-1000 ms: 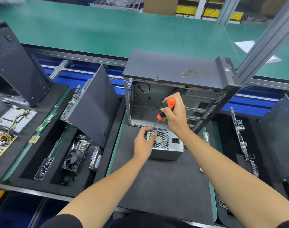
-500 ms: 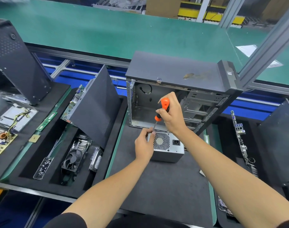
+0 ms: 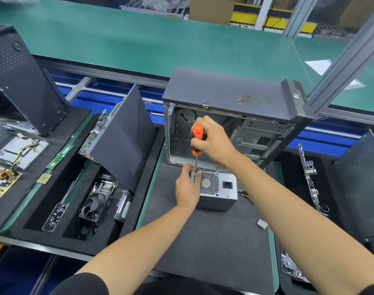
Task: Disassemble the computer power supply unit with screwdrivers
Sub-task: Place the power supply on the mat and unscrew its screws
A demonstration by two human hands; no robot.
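Observation:
A grey metal power supply unit [image 3: 221, 191] stands on the black mat [image 3: 213, 241], its honeycomb fan grille and power socket facing up. My right hand [image 3: 213, 139] grips the orange-and-black handle of a screwdriver [image 3: 197, 140]. The shaft points nearly straight down, and its tip meets the unit's top left corner. My left hand [image 3: 187, 188] holds the unit's left side, with fingers and thumb curled at that same corner beside the tip.
An open, gutted computer case [image 3: 230, 124] stands just behind the unit. Left, a foam tray holds a cooling fan [image 3: 95, 202], a side panel [image 3: 122, 135], a motherboard and a strip of screws [image 3: 54, 217]. Circuit boards [image 3: 309, 177] lie on the right. A small white connector [image 3: 262, 223] lies on the mat.
My right hand has swung the screwdriver from a slant to nearly upright and brought its tip down onto the unit's top left corner. My left hand has stayed on the unit.

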